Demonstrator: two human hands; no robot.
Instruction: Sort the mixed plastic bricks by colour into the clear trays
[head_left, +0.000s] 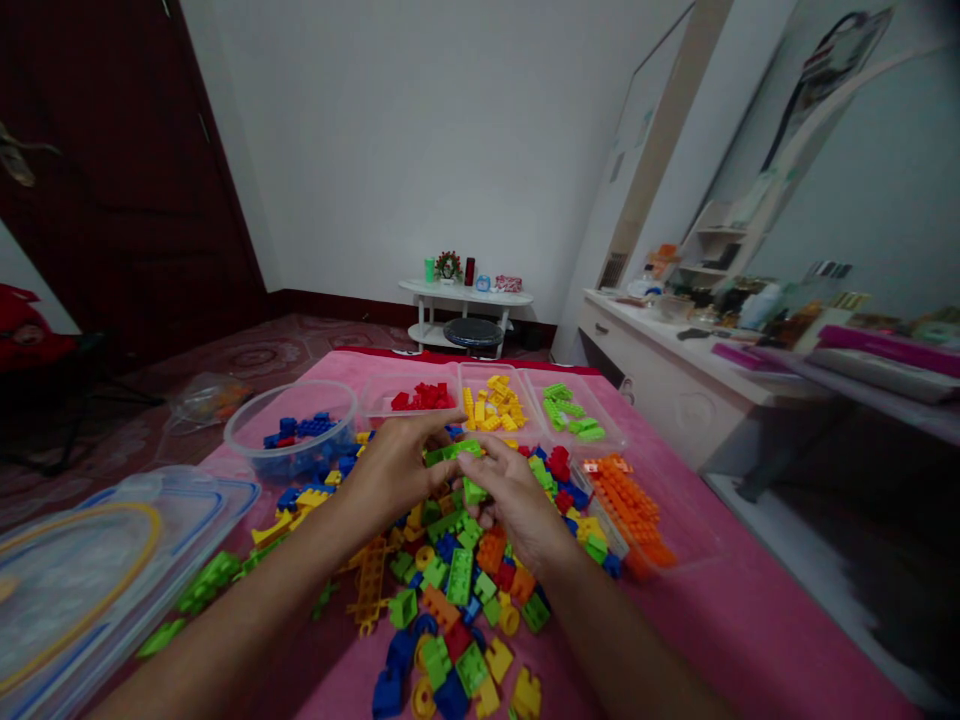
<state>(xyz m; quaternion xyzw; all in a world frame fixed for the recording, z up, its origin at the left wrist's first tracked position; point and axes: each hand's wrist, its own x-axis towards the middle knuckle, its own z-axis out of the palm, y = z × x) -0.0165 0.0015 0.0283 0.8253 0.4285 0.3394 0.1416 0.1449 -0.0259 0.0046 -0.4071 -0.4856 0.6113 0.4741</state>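
My left hand and my right hand meet above a heap of mixed plastic building blocks on a pink cloth. Both pinch green blocks: a long green block runs between the fingertips of the two hands, and another green block sits under my right fingers. Just beyond the hands stand clear trays: red blocks, yellow blocks, green blocks. A round clear bowl of blue blocks stands at the left, and a tray of orange blocks at the right.
Clear container lids lie at the near left edge. A white dresser with clutter lines the right side. On the floor beyond are a small white table, a dark stool, and a dark door at the left.
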